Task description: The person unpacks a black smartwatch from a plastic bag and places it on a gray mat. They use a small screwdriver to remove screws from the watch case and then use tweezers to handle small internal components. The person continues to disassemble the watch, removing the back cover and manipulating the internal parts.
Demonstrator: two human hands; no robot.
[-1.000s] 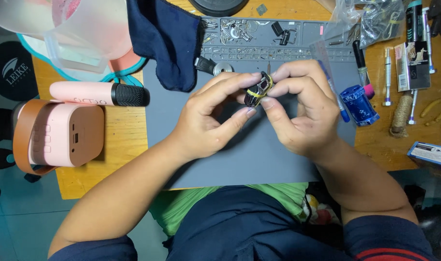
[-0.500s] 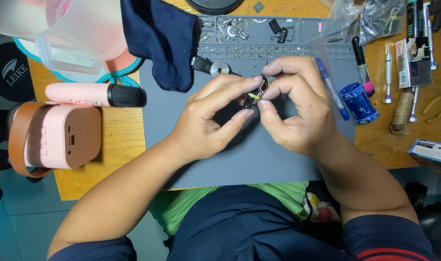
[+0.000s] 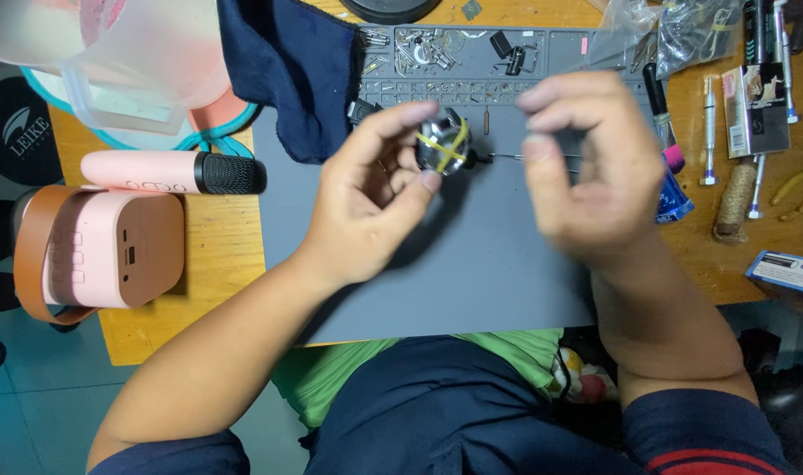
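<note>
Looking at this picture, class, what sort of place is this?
Probably a small electronics repair bench: a grey work mat with a screw tray, precision screwdrivers, and a pink speaker nearby.

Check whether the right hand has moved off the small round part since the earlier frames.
Yes. The right hand has pulled off the small round metal part, rightward over the grey mat; the left hand holds it alone.

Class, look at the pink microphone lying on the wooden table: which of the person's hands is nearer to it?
Left. The left hand is just right of the pink microphone, holding a small round metal part; the right hand is farther right.
</note>
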